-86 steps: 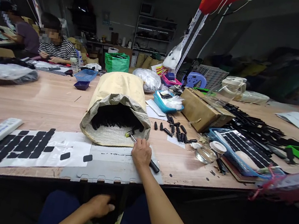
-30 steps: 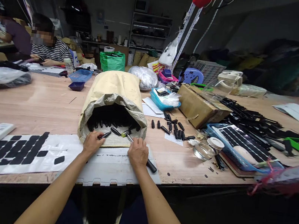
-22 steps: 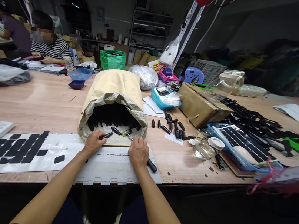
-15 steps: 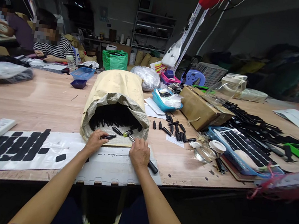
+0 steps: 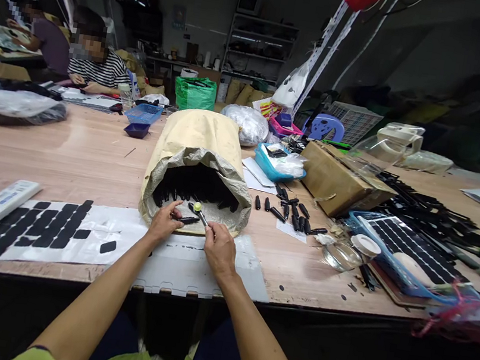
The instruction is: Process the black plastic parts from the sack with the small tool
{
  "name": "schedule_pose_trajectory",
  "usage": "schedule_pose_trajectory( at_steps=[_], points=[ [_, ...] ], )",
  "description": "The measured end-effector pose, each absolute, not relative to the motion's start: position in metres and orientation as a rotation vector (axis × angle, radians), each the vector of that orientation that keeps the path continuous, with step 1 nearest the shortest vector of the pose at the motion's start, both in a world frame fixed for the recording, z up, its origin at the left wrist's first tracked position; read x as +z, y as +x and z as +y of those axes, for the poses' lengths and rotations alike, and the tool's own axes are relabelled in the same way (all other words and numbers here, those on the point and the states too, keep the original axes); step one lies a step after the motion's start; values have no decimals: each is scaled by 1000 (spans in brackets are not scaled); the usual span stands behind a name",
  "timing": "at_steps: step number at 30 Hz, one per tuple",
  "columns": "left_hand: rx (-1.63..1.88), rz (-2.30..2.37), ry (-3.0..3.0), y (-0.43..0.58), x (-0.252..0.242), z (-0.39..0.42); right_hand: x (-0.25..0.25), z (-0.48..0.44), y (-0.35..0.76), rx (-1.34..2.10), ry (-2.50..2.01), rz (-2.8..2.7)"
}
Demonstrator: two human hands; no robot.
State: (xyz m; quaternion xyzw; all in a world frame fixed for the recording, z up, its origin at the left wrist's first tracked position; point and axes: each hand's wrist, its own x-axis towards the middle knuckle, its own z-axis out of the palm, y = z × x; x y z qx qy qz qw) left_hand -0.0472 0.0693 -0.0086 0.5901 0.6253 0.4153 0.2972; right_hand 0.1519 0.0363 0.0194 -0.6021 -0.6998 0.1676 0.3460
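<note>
A pale yellow sack (image 5: 202,132) lies on its side with its mouth facing me and many black pieces inside. At the left of the mouth, my left hand (image 5: 164,223) holds a small black piece (image 5: 189,219) between its fingers. My right hand (image 5: 219,249) grips a thin metal-shafted tool (image 5: 201,215) with a yellow-green tip, which points into the sack's mouth near another black piece. A grey-white board (image 5: 203,271) lies under both hands.
Loose black pieces (image 5: 293,212) lie right of the sack, near a cardboard box (image 5: 341,180) and a glass jar (image 5: 341,255). On the left are a white device (image 5: 4,202) and a sheet with black patches (image 5: 99,219). People sit at the back left.
The view has shifted, so the scene sits further right. My right hand has turned the tool, whose tip now points up and left at the sack's mouth, nearer my left hand.
</note>
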Motion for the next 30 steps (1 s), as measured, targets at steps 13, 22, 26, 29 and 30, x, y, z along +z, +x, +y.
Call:
schedule_pose_trajectory(
  at_steps=[13, 22, 26, 29, 30],
  points=[
    [1127, 1503, 1556, -50, -13, 72, 14, 20, 135, 463, -1619, -1931],
    [1110, 1605, 1636, -47, -16, 70, 25, 19, 134, 446, -1540, -1907],
    [1105, 1648, 1658, -45, -11, 66, 20, 15, 132, 424, -1555, -1946],
    [1087, 1666, 1673, -44, -7, 64, 19, 15, 133, 444, -1593, -1949],
    [1080, 1674, 1675, -44, -6, 64, 20, 16, 133, 437, -1585, -1931]
  ],
)
